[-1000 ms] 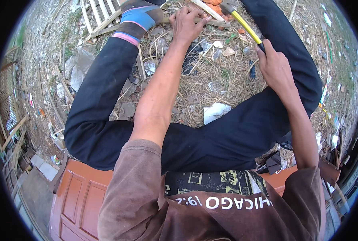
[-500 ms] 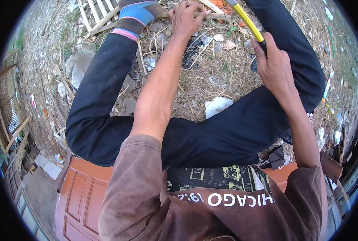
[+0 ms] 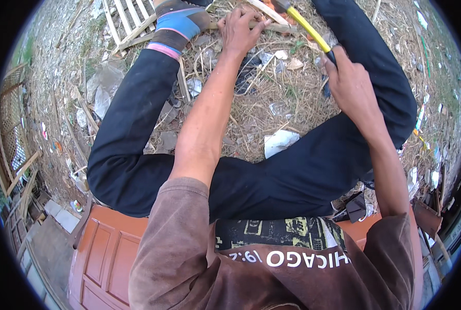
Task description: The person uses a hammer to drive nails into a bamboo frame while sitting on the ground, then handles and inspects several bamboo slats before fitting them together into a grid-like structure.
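My right hand (image 3: 350, 77) is wrapped around the black grip of a hammer (image 3: 313, 32) with a yellow handle. The hammer's metal head is at the top edge, close above the wooden pieces. My left hand (image 3: 241, 32) bends its fingers over a thin wooden strip (image 3: 281, 28) that lies across the ground between my feet. A second, paler strip (image 3: 265, 9) slants toward the hammer head. Whether a nail stands between my left fingers is too small to tell. My left foot, in a blue and grey sock (image 3: 181, 25), rests by the strip's left end.
A slatted wooden frame (image 3: 132, 18) lies beyond my left foot. Dry grass, stones and a white scrap (image 3: 281, 142) cover the ground between my legs. Beneath me is a reddish-brown panelled board (image 3: 104, 248). Lattice (image 3: 14, 137) leans at the far left.
The hammer has come down and left, bringing its head into view near the strips. My right hand shifted slightly left; my left hand stays on the strip.
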A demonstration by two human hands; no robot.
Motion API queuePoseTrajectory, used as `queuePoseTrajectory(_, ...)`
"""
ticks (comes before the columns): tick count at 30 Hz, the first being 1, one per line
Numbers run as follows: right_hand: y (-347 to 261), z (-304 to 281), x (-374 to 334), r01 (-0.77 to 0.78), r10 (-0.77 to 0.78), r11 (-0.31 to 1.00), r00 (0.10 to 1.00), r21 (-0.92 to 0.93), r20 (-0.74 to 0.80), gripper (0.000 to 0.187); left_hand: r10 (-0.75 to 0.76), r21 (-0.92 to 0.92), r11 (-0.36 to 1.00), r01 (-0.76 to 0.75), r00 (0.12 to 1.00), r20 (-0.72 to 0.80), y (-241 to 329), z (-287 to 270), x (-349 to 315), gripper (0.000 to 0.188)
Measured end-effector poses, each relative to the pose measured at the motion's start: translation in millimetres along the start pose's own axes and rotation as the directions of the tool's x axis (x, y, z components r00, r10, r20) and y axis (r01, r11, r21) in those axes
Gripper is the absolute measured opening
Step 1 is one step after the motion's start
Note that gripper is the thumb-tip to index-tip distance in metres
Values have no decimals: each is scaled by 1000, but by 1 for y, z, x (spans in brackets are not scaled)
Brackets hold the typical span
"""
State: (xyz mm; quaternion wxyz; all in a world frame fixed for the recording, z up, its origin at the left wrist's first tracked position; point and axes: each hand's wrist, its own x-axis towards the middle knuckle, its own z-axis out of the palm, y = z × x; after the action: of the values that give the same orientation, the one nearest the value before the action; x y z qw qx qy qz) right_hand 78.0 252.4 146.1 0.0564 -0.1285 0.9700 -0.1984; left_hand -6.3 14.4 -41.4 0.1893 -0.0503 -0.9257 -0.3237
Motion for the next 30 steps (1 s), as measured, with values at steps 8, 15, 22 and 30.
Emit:
queuePoseTrajectory(8,23,2,18,104,-108,987,994,-122,-22,21,0,18,1000,0,1000,-10,4,-3,-2,28)
queuePoseTrajectory(15,34,1,4,70,-61,985,996,-160,59,20,-20,-8,1000,20,1000,17,10,2,-2,27)
queuePoseTrajectory(22,-19,-24,10,0,1,999,1000,33,-26,18,-3,0,1000,3,1000,-1,-6,1,-7,30)
queuePoseTrajectory(30,-28,-40,9,-49,50,998,998,30,-36,22,-10,18,1000,10,999,33,-1,0,-13,32)
